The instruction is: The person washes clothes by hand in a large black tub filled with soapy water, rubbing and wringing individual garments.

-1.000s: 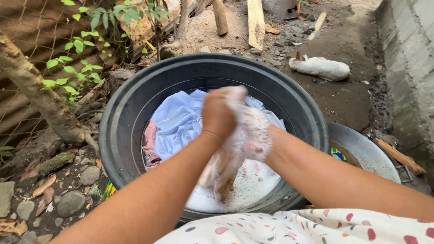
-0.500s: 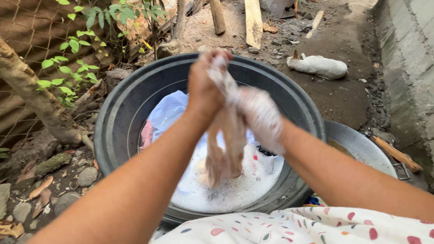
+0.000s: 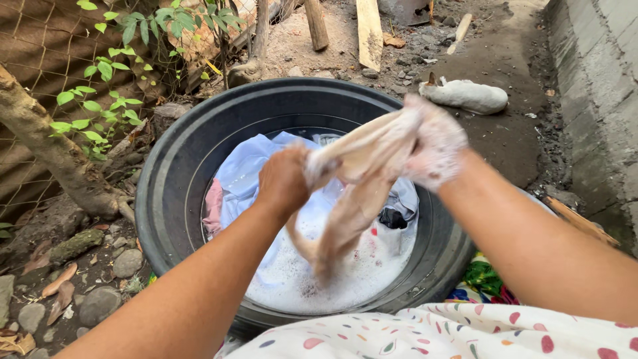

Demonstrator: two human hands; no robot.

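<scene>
Outdoors, on bare stony ground beside a wire fence, a wet beige cloth is stretched taut above the black wash basin, so its drips fall into the suds. It is clamped by the left hand and the soapy, raised right hand, while pale blue laundry is left soaking beneath.

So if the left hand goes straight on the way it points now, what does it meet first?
The left hand points right along the beige cloth it grips, so it would probably meet the soapy right hand first; depth is unclear.
</scene>
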